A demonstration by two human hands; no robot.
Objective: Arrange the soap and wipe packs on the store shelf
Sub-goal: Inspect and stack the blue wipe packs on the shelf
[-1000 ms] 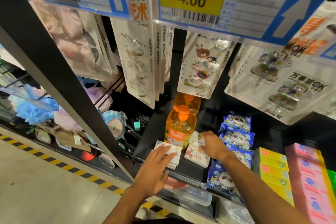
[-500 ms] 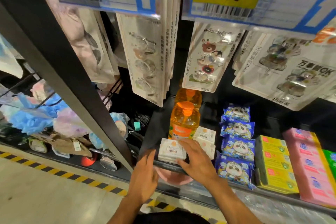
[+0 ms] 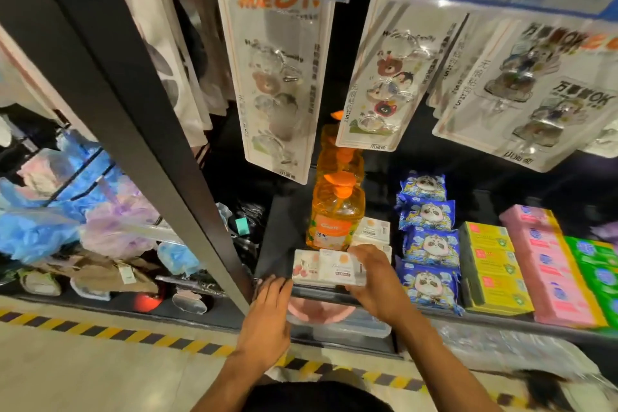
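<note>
Two flat white soap packs lie side by side at the front edge of the black shelf (image 3: 279, 244): one with pink print (image 3: 302, 268) on the left and one with an orange dot (image 3: 337, 266) to its right. My right hand (image 3: 376, 278) grips the right end of the orange-dot pack, fingers curled over it. My left hand (image 3: 269, 306) reaches to the shelf's front lip, its straight fingertips just left of the pink-print pack. More white packs (image 3: 374, 231) lie behind, next to an orange pump bottle (image 3: 336, 217). Blue panda wipe packs (image 3: 429, 244) form a row to the right.
Yellow-green boxes (image 3: 491, 264), pink boxes (image 3: 548, 261) and green boxes (image 3: 598, 264) fill the shelf's right side. Cards of hooks (image 3: 277, 84) hang overhead under price tags. A black slanted post (image 3: 133, 111) rises left of my hands, with bath sponges (image 3: 43, 227) beyond it.
My right hand came forward from the rear packs to the front pack and took hold of it. My left hand drew back from the packs to the shelf's lip. The view moved closer.
</note>
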